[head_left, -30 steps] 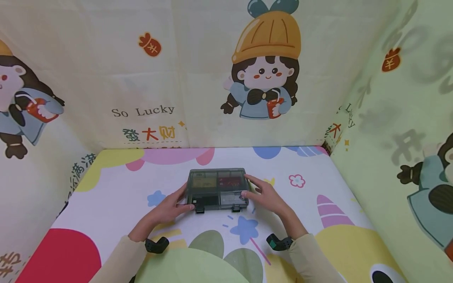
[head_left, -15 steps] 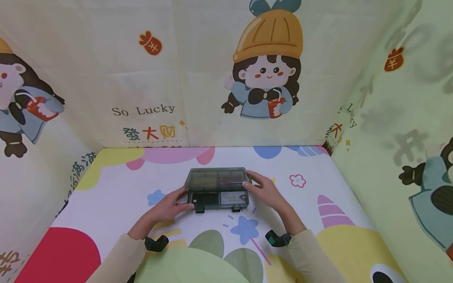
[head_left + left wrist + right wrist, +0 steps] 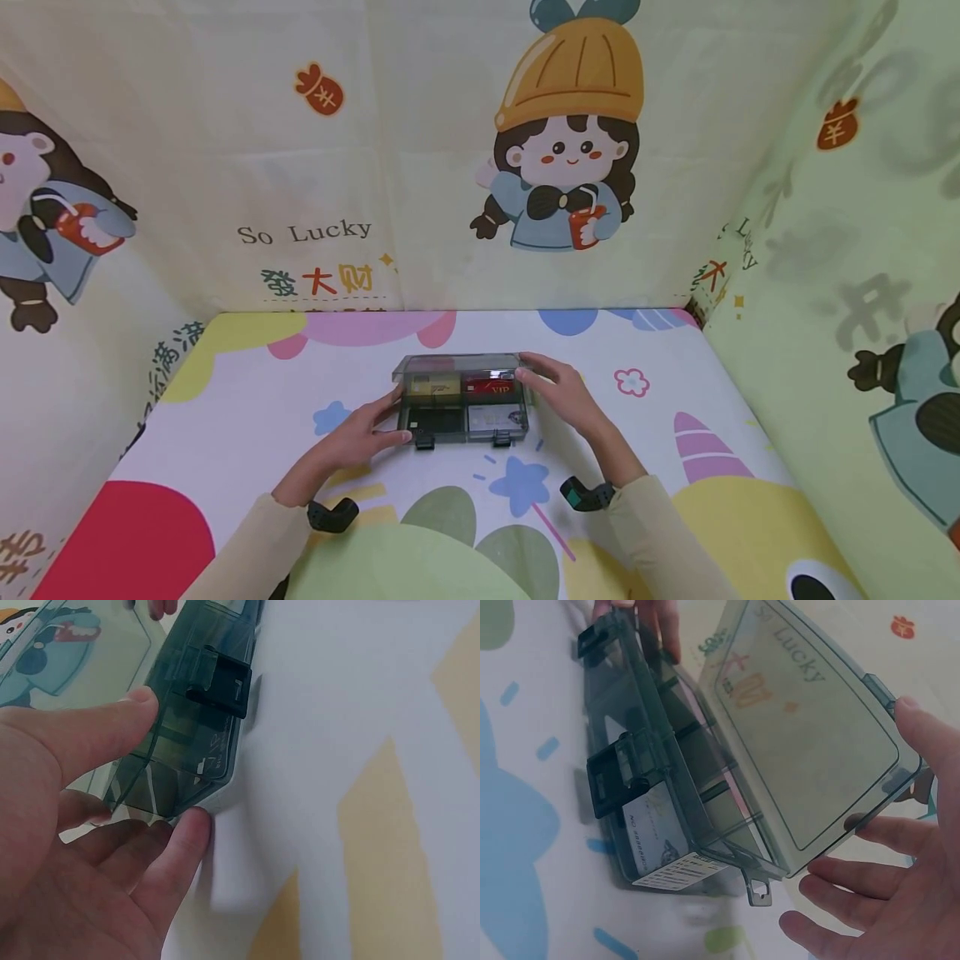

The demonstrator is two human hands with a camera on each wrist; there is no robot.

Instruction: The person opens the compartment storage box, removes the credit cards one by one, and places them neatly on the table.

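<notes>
Plastic box [image 3: 461, 439] mid-table [image 3: 585, 350], lid [image 3: 817, 742] part raised

Left hand [image 3: 356, 437] grips the box at the near-left corner, thumb at the rim, fingers at the left side. Right hand [image 3: 561, 400] pinches the lid's right end, thumb by the near edge, fingers along the side edge. Latches [image 3: 615, 784] face near. Compartments: gold card [image 3: 433, 387] far left, red card [image 3: 490, 387] far right, pale card [image 3: 491, 417] near right; near left reads dark.

Handling (judged): light, stiff, smooth, so a bit slippery. Thin lid probably flexes or cracks if twisted; latches likely the fragile bits. Cards could slide if the base tips. Best hold: base steadied low on the near-left corner, lid taken by its near edge, around the middle; lifting from one end risks twist.
</notes>
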